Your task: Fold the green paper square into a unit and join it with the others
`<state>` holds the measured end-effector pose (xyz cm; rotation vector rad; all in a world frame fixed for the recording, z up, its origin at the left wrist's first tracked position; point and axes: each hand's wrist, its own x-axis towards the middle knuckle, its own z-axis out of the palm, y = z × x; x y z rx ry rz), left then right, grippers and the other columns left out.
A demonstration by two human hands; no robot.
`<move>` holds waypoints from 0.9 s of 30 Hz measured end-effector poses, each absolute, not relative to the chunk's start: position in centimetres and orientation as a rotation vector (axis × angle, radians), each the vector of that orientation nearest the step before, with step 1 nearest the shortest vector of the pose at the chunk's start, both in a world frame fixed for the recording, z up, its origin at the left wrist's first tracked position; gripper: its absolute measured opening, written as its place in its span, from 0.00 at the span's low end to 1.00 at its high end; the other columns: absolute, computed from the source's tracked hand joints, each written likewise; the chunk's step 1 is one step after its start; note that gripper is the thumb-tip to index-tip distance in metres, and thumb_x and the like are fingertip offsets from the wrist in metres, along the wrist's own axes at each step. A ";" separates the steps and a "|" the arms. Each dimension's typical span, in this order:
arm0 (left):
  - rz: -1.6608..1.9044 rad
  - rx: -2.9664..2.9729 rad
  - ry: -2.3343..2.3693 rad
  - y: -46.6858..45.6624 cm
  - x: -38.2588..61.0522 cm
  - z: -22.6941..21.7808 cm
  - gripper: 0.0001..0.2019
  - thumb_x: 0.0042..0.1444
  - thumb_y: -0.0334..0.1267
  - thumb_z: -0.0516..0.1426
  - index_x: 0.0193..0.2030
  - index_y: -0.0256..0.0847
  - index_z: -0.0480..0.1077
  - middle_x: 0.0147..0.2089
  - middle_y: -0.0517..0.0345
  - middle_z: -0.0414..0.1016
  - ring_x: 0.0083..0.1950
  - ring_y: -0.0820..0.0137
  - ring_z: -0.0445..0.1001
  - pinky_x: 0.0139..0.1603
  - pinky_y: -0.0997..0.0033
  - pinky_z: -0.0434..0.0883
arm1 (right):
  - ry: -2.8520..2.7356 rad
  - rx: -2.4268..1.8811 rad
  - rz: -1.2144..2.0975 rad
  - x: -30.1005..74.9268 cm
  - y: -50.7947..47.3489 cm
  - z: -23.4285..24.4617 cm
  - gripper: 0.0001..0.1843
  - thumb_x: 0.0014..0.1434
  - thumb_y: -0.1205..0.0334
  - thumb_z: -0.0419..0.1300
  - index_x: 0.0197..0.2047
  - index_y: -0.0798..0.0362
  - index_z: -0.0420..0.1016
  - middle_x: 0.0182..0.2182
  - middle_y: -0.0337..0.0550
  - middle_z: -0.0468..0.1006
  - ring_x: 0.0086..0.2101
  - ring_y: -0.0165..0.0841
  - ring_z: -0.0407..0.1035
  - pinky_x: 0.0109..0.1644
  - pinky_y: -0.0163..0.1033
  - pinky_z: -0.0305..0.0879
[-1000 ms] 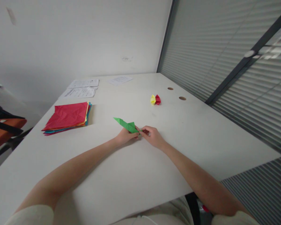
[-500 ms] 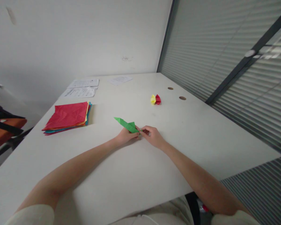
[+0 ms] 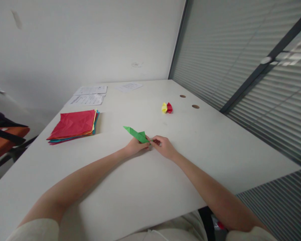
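A folded piece of green paper [image 3: 136,134], long and narrow with a pointed far end and a raised flap, slants down to the right between my hands. My left hand [image 3: 137,146] is closed on its lower part, thumb on the near side. At the lower right tip, the thumb and fingers of my right hand [image 3: 164,146] pinch the paper's end. The fingertips of both hands almost meet there and hide most of that tip.
On the white table [image 3: 130,187], a stack of coloured paper [image 3: 74,124], red on top, lies at left. Printed sheets [image 3: 89,98] lie behind it. A small yellow and red folded paper piece [image 3: 167,107] sits beyond my hands. An orange chair [image 3: 7,137] stands left; blinds [image 3: 240,67] line the right.
The whole view has shifted very slightly as my head moved. Both hands keep the same grip on the green paper, with hardly any visible movement.
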<state>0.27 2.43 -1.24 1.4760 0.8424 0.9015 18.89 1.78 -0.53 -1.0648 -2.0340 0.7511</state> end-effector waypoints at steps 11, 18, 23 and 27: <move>0.904 1.465 0.879 2.4 0.4 -1.3 0.11 0.48 0.39 0.62 0.35 0.33 0.70 0.26 0.59 0.71 0.25 0.76 0.67 0.30 0.74 0.65 | -2.034 -1.072 0.742 18.8 1.8 -0.6 0.09 0.60 0.59 0.57 0.34 0.55 0.74 0.26 0.41 0.75 0.27 0.29 0.66 0.32 0.34 0.63; 0.920 1.463 0.876 2.2 0.3 -1.0 0.12 0.47 0.40 0.63 0.35 0.34 0.71 0.26 0.59 0.71 0.27 0.76 0.67 0.30 0.75 0.66 | -2.035 -1.056 0.675 18.8 1.8 -0.4 0.09 0.60 0.59 0.57 0.32 0.55 0.74 0.27 0.42 0.75 0.27 0.29 0.66 0.33 0.35 0.63; 0.934 1.563 0.878 2.2 0.1 -0.8 0.12 0.45 0.38 0.66 0.34 0.35 0.72 0.28 0.59 0.73 0.30 0.75 0.68 0.32 0.75 0.67 | -2.026 -1.056 0.652 18.7 1.6 -0.2 0.09 0.60 0.60 0.56 0.30 0.54 0.72 0.25 0.41 0.74 0.26 0.29 0.66 0.33 0.34 0.62; 0.923 1.543 0.911 2.1 0.0 -0.9 0.11 0.45 0.39 0.66 0.33 0.36 0.73 0.27 0.59 0.73 0.28 0.74 0.69 0.30 0.75 0.66 | -2.011 -1.059 0.677 18.6 1.4 0.0 0.10 0.60 0.61 0.56 0.28 0.54 0.71 0.24 0.40 0.73 0.26 0.29 0.65 0.32 0.34 0.61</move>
